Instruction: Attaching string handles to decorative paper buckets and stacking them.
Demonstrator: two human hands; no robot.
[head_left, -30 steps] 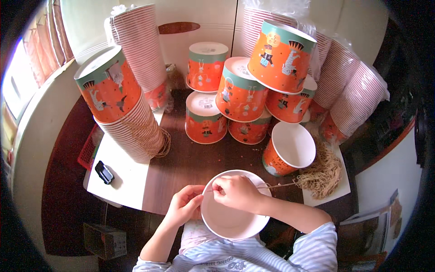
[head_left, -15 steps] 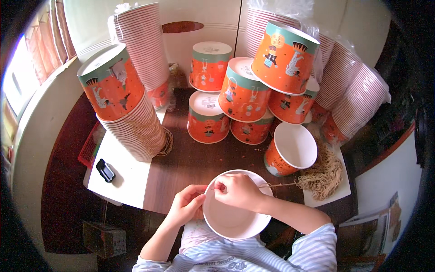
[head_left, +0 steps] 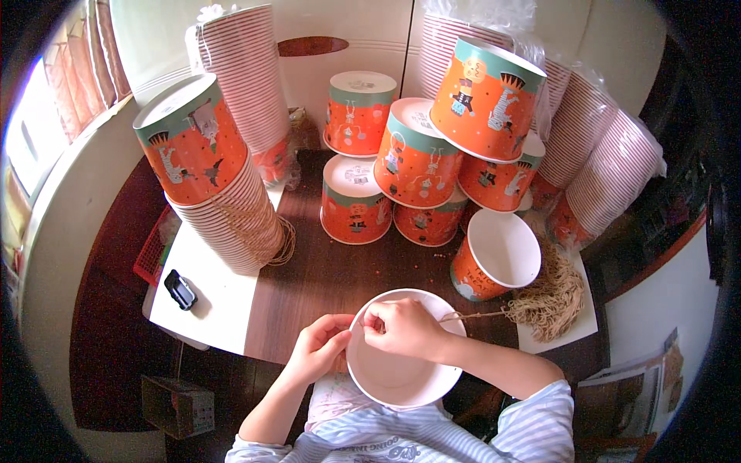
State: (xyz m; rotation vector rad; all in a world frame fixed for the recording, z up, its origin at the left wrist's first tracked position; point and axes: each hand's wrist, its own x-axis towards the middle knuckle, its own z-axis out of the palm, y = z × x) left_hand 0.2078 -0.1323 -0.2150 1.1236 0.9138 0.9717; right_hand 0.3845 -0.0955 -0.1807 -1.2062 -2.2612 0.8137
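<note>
I hold an open paper bucket (head_left: 397, 374), white inside, in my lap at the table's near edge. My left hand (head_left: 320, 347) grips its left rim from outside. My right hand (head_left: 401, 328) rests over the far rim, fingers pinched on a thin tan string (head_left: 478, 315) that runs right to a bundle of tan strings (head_left: 552, 297). Beside that bundle an orange-and-teal paper bucket (head_left: 494, 255) stands tilted, open mouth toward me.
Several upturned orange buckets (head_left: 413, 166) are piled at the back of the dark wooden table (head_left: 324, 270). A tall nested stack (head_left: 220, 185) stands on a white board at the left, by a small black device (head_left: 180, 289). Wrapped cup stacks (head_left: 610, 170) lean at the right.
My hands and the bucket have stayed nearly in place. My right hand shifted slightly along the rim with the string.
</note>
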